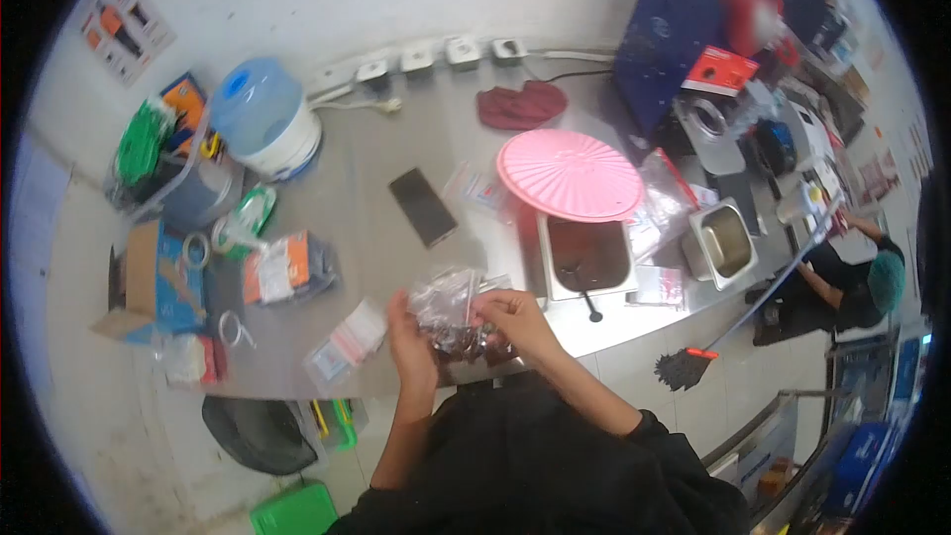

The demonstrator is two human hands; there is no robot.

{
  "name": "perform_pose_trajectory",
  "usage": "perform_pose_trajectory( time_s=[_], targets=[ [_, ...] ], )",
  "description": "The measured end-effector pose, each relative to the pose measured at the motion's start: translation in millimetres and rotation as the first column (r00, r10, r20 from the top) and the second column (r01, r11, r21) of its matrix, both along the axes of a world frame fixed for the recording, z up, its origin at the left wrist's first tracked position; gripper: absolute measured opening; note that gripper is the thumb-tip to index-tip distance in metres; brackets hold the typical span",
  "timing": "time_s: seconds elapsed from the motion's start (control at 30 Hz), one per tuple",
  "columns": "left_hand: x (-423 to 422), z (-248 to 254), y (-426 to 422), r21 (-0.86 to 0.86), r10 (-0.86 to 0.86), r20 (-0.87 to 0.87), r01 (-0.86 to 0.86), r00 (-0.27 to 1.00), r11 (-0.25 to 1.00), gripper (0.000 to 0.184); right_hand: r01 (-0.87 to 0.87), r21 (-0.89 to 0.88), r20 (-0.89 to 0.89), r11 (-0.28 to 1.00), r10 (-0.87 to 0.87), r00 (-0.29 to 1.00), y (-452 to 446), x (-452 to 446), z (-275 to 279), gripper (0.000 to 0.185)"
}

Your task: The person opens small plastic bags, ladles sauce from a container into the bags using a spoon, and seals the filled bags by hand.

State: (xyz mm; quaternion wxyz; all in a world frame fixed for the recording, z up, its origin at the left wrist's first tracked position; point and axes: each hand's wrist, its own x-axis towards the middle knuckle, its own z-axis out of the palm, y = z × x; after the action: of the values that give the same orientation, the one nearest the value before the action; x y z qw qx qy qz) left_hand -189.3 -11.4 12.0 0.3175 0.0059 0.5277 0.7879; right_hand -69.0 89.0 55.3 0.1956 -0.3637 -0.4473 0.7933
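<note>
At the near edge of the steel table, a clear plastic bag [443, 299] is between my two hands, with shiny dark brown contents [461, 341] low down that I cannot identify. My left hand [410, 342] grips the bag's left side. On the other side, my right hand [513, 322] pinches its upper right edge between thumb and fingers. A dark phone [422, 207] lies just beyond the bag. Right of my hands stands a steel container [586, 282] with a dark-handled utensil [586, 299] in it, partly under a pink ribbed lid [571, 175].
Flat plastic packets [347, 345] lie to the left, near an orange-and-white package [282, 270] and an open cardboard box [157, 277]. A blue-lidded water jug [263, 119] stands behind. Another steel container [721, 244] is right. A person [842, 282] crouches beyond, near a mop [686, 369].
</note>
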Motion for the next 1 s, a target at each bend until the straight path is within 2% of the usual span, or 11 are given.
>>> perform_pose_trajectory(
  time_s=[0.07, 0.1, 0.17, 0.2, 0.27, 0.37, 0.47, 0.7, 0.8, 0.87, 1.0],
  targets=[
    [-0.5, 1.7, -7.4, -0.2, -0.042, -0.661, -0.122, 0.749, 0.972, 0.032, -0.052, 0.328, 0.107, 0.943, 0.017, 0.994, 5.1, 12.0, 2.7, 0.013],
    [5.7, 19.5, -3.4, -0.194, -0.083, -0.657, -0.061, 0.749, 0.979, 0.032, 0.004, 0.334, 0.113, 0.943, -0.044, 0.993, 4.6, 16.1, 7.8, 0.013],
    [21.3, 61.2, -2.0, -0.654, -0.672, -0.675, 0.175, 0.306, 0.736, 0.029, -0.087, 0.53, 0.13, 0.844, 0.021, 0.991, -3.5, 17.3, 19.0, 0.016],
    [26.8, 60.4, 1.2, -0.654, -0.693, -0.67, 0.229, 0.265, 0.721, 0.029, -0.074, 0.613, 0.136, 0.787, -0.012, 0.991, -8.1, 14.9, 4.9, 0.017],
    [32.4, 56.8, 8.5, -0.543, -0.636, -0.539, 0.35, 0.552, 0.764, 0.029, -0.055, 0.614, 0.118, 0.787, -0.023, 0.993, -8.5, 15.4, -2.9, 0.019],
    [27.2, 52.8, 10.7, -0.415, -0.688, -0.47, 0.55, 0.552, 0.725, 0.027, -0.122, 0.398, 0.111, 0.909, 0.085, 0.99, -2.4, 29.7, 3.6, 0.019],
    [17.2, 10.8, 12.1, -0.363, -0.602, -0.576, 0.486, 0.554, 0.795, 0.028, -0.018, 0.606, -0.026, 0.795, 0.043, 0.999, -5.8, 30.1, -12.8, 0.018],
    [34.7, 46.8, 21.1, -0.537, -0.686, -0.694, 0.479, 0.219, 0.695, 0.025, -0.134, 0.844, 0.208, 0.52, -0.086, 0.974, -26.6, 34.0, 3.0, 0.029],
    [62.2, 39.3, 18.2, -0.242, -0.496, -0.75, 0.517, 0.437, 0.821, 0.028, 0.051, 0.818, 0.051, 0.573, -0.159, 0.986, -33.2, 31.2, 7.7, 0.026],
    [94.2, 58.0, 24.0, -0.095, -0.256, -0.496, 0.242, 0.829, 0.966, 0.029, 0.172, 0.758, -0.051, 0.629, -0.205, 0.977, -33.8, 31.8, 6.5, 0.027],
    [80.7, 42.2, 24.9, 0.073, -0.344, -0.201, 0.364, 0.917, 0.929, 0.033, 0.125, 0.681, -0.017, 0.722, -0.155, 0.988, -29.2, 47.5, 15.8, 0.027]
  ],
)
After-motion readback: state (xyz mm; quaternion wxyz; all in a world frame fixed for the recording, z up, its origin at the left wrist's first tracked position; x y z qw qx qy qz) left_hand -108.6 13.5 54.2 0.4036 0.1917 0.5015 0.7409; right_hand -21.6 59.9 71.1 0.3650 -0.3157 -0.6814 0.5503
